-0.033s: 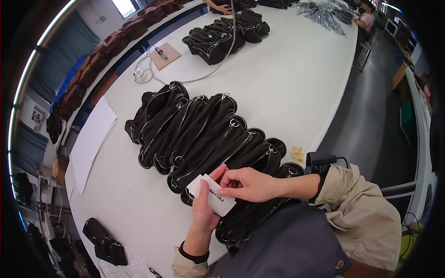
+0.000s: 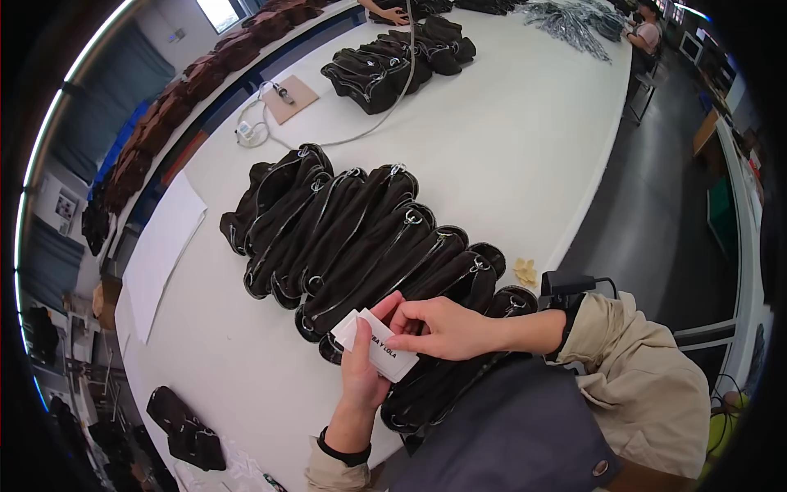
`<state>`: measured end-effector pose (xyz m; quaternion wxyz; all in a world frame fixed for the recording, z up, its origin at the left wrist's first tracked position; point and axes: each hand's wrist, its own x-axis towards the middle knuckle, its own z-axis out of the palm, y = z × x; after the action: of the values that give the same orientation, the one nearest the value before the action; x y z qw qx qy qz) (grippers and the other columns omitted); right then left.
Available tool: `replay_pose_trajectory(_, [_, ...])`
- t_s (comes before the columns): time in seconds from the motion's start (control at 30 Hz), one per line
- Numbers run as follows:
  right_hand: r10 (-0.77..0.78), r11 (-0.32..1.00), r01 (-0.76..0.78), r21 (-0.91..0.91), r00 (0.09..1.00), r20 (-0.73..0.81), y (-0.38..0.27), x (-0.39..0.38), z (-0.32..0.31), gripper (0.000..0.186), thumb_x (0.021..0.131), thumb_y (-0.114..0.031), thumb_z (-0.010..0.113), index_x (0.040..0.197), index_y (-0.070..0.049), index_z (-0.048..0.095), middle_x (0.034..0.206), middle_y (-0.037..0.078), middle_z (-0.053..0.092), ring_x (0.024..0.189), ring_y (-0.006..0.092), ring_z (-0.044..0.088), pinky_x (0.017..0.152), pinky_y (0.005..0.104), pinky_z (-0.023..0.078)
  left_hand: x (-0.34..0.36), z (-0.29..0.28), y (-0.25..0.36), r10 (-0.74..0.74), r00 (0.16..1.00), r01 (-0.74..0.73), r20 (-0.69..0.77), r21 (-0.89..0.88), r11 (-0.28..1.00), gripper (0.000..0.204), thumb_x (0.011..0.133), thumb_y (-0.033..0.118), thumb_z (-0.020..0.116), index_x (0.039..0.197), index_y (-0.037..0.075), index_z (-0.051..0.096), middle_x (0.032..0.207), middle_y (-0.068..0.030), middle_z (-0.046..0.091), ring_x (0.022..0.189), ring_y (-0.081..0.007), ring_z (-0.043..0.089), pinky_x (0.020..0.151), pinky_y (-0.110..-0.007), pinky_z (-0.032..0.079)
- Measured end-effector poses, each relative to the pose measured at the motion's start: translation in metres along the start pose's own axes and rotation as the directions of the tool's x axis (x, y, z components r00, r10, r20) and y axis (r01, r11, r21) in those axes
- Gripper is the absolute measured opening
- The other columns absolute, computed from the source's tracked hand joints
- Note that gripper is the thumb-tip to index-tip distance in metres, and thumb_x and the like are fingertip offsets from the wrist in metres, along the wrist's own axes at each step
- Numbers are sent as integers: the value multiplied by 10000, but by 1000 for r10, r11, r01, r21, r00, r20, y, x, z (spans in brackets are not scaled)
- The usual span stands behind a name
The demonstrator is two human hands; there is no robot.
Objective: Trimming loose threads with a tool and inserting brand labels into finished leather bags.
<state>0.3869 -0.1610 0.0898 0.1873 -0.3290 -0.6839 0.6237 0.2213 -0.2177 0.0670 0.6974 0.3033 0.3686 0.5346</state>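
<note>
A small stack of white cards with dark print (image 2: 395,361) is held in my left hand (image 2: 361,379), the thumb lying over its face. My right hand (image 2: 443,328) is closed in a pinch, its thumb and fingertips at the upper edge of the same cards. Beneath and beyond both hands, a row of dark zippered bags (image 2: 352,238) with silver rings lies packed side by side across the white table. The nearest bags are partly covered by my hands and arm.
Small yellowish pieces (image 2: 525,272) lie right of the bags. Further off are a brown board (image 2: 291,99), a grey cable (image 2: 361,136) and more dark bags (image 2: 369,78). White paper (image 2: 168,246) and a dark bag (image 2: 184,428) lie left. Another person's hand (image 2: 397,15) is at the far edge.
</note>
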Motion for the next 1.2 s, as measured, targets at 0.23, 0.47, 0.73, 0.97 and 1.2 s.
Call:
replay_pose_trajectory(0.23, [-29,982,54,183,991,-134,29,-8,-9,191,884,-187,652,905,-2,613,785,46,637,697,95,568,643,261,462,-1,2,-9,-28,999,29,-21,26,999,477,997,313,424,1307,-50,446,1277,-159,538,1142,-241,557,974,-357,455])
replay_pose_trajectory(0.47, [33,999,-20,41,927,-375,19,-25,-39,157,899,-154,645,963,-19,595,833,1,625,738,47,556,652,204,452,-7,9,-8,84,980,-59,-180,138,989,291,954,230,530,1124,-5,550,1049,-141,633,913,-190,640,782,-320,529])
replay_pose_trajectory(0.73, [71,990,-2,139,868,-491,46,-61,-69,192,891,-160,648,1031,-28,646,853,0,663,755,59,574,675,211,449,-31,-3,-23,109,979,-192,173,960,206,339,718,246,796,974,97,631,900,-71,626,805,-280,632,680,-350,510])
replay_pose_trajectory(0.97, [-98,991,129,29,868,-487,43,-63,-63,163,889,-152,653,1015,-49,658,895,-8,664,826,66,589,722,233,456,-17,-12,-29,161,963,-227,214,971,68,221,731,185,762,889,90,639,787,-73,624,741,-276,621,628,-365,482])
replay_pose_trajectory(1.2, [-11,993,65,94,875,-485,52,-64,-65,154,892,-156,650,1003,-48,650,899,-12,662,821,53,584,695,212,440,-13,-12,-30,208,962,-215,178,961,174,146,760,124,709,863,68,623,761,-96,617,711,-301,610,621,-371,471])
